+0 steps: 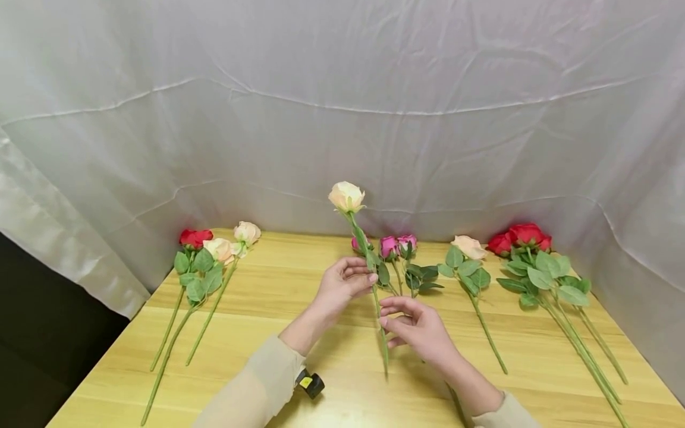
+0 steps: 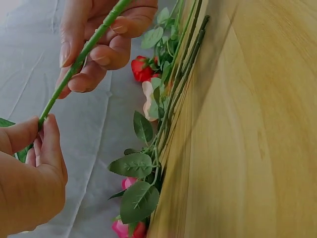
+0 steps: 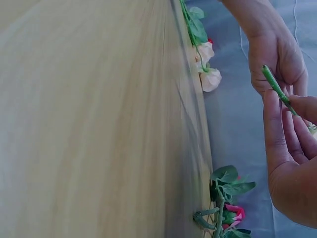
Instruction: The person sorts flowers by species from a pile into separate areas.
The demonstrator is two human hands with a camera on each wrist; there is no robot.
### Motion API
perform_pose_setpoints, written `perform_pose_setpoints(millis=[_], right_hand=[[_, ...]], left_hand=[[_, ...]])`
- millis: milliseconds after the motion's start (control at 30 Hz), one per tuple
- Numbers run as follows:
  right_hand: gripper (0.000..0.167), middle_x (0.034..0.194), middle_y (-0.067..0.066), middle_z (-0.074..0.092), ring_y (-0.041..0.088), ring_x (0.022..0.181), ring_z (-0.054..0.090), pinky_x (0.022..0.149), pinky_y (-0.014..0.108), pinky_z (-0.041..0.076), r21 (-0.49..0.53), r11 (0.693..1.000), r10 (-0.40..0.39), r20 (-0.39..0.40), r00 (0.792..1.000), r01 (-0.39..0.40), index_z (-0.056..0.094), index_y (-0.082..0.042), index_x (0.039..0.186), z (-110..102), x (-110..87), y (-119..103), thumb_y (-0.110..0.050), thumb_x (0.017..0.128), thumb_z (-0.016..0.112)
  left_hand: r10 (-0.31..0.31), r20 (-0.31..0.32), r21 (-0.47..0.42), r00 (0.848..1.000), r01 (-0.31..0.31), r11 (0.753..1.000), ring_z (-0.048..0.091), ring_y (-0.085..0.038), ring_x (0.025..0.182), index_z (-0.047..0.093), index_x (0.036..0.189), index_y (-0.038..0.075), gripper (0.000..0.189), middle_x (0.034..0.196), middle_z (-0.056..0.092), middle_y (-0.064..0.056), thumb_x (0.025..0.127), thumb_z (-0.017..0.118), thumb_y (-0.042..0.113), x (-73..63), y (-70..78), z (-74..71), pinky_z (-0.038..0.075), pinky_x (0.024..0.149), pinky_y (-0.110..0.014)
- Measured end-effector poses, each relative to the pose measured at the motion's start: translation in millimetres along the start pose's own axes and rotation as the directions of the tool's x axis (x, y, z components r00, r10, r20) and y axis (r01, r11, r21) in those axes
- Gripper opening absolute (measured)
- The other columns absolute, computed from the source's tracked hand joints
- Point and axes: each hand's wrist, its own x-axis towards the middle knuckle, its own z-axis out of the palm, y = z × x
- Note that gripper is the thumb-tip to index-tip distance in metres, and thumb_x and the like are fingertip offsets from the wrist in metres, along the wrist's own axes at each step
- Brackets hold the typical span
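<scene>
A cream rose [image 1: 346, 197] on a long green stem is held up above the table, its bloom at the top and slightly tilted left. My left hand [image 1: 345, 285] pinches the stem below the bloom, thumb against fingertips; the left wrist view shows the same pinch by the left hand [image 2: 37, 173]. Lower down, my right hand [image 1: 420, 333] holds the stem between thumb and fingers, and in the right wrist view the cut stem end [image 3: 270, 77] sticks out past the right hand [image 3: 292, 153]. Behind the hands lie magenta roses [image 1: 389, 246] with dark leaves.
On the left of the wooden table [image 1: 257, 333] lie a red rose [image 1: 195, 238] and two pale roses [image 1: 247, 232]. To the right are a peach rose [image 1: 469, 246] and several red roses [image 1: 527, 235]. A grey curtain [image 1: 342, 142] hangs behind. A black device is on the left wrist.
</scene>
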Motion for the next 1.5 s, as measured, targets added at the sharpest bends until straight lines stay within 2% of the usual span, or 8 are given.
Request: perform_pose_setpoints(millis=[233,433,667,833,967,1200,1333,1500], right_hand=[[0.049,0.118,0.022,0.065,0.029,0.093,0.073,0.072,0.044,0.066,-0.015,1.000,0.018,0.026,1.000,-0.017,0.056,0.013,0.136,-1,1.3,0,-0.004,0.094,0.074],[0.047,0.116,0.020,0.063,0.023,0.090,0.072,0.072,0.043,0.067,-0.044,0.999,0.032,0.048,0.998,-0.030,0.056,0.012,0.135,-3,-2.2,-3,-0.004,0.094,0.074],[0.049,0.116,0.021,0.063,0.028,0.090,0.072,0.071,0.044,0.066,-0.053,0.998,0.022,0.055,0.998,-0.019,0.054,0.014,0.136,-5,-4.5,-8,-0.002,0.094,0.074],[0.048,0.116,0.022,0.062,0.029,0.092,0.072,0.071,0.044,0.066,-0.055,0.998,0.022,0.031,0.999,-0.021,0.055,0.012,0.136,-11,-9.6,-12,-0.002,0.094,0.074],[0.049,0.116,0.021,0.062,0.028,0.093,0.072,0.072,0.043,0.067,-0.049,0.999,0.023,0.000,1.000,-0.023,0.054,0.013,0.137,-19,-15.3,-13,-0.001,0.094,0.072],[0.049,0.114,0.018,0.064,0.020,0.089,0.072,0.071,0.043,0.067,-0.059,0.998,0.008,-0.093,0.996,-0.013,0.055,0.011,0.137,-38,-29.3,-13,-0.003,0.095,0.074],[0.048,0.113,0.017,0.065,0.020,0.090,0.073,0.071,0.044,0.066,-0.078,0.997,0.002,-0.148,0.989,-0.014,0.054,0.013,0.137,-52,-38.5,-10,-0.002,0.095,0.073],[0.049,0.114,0.015,0.065,0.021,0.095,0.074,0.071,0.042,0.066,-0.126,0.990,0.027,-0.210,0.977,-0.054,0.053,0.012,0.139,-72,-50.0,-2,-0.004,0.097,0.072]], left_hand=[[0.010,0.033,0.009,0.999,-0.010,1.000,0.070,-0.015,0.097,0.056,0.126,-0.006,0.039,0.114,0.066,-0.013,0.092,0.074,-0.005,-0.9,0.7,0.3,0.062,0.093,-0.037],[0.005,0.079,0.018,0.997,-0.006,1.000,0.069,-0.016,0.097,0.055,0.128,-0.007,0.040,0.113,0.065,-0.012,0.092,0.073,-0.006,-2.1,0.1,-0.1,0.063,0.092,-0.039],[-0.006,0.108,0.020,0.994,0.004,1.000,0.069,-0.017,0.098,0.055,0.130,-0.006,0.041,0.115,0.065,-0.013,0.092,0.073,-0.005,-3.8,3.3,-1.4,0.062,0.093,-0.040],[0.011,0.144,0.012,0.990,-0.012,1.000,0.070,-0.021,0.100,0.055,0.130,-0.009,0.040,0.119,0.066,-0.018,0.094,0.071,-0.005,-6.5,4.7,-5.3,0.060,0.097,-0.048],[0.007,0.138,0.015,0.990,-0.009,1.000,0.070,-0.023,0.103,0.054,0.131,-0.008,0.041,0.122,0.065,-0.022,0.094,0.071,-0.004,-9.1,6.0,-11.4,0.061,0.097,-0.046],[0.006,0.094,0.028,0.996,-0.008,1.000,0.070,-0.019,0.101,0.052,0.133,-0.010,0.043,0.127,0.062,-0.028,0.094,0.071,-0.006,-11.6,12.1,-32.9,0.062,0.094,-0.040],[0.015,0.053,0.056,0.998,-0.018,0.998,0.070,-0.020,0.102,0.054,0.132,-0.008,0.042,0.123,0.065,-0.023,0.094,0.071,-0.005,-15.1,17.6,-52.0,0.063,0.093,-0.040],[0.013,-0.001,0.121,1.000,-0.013,0.993,0.069,-0.019,0.103,0.053,0.133,-0.007,0.043,0.120,0.065,-0.016,0.096,0.072,-0.002,-22.0,25.0,-83.2,0.062,0.094,-0.038]])
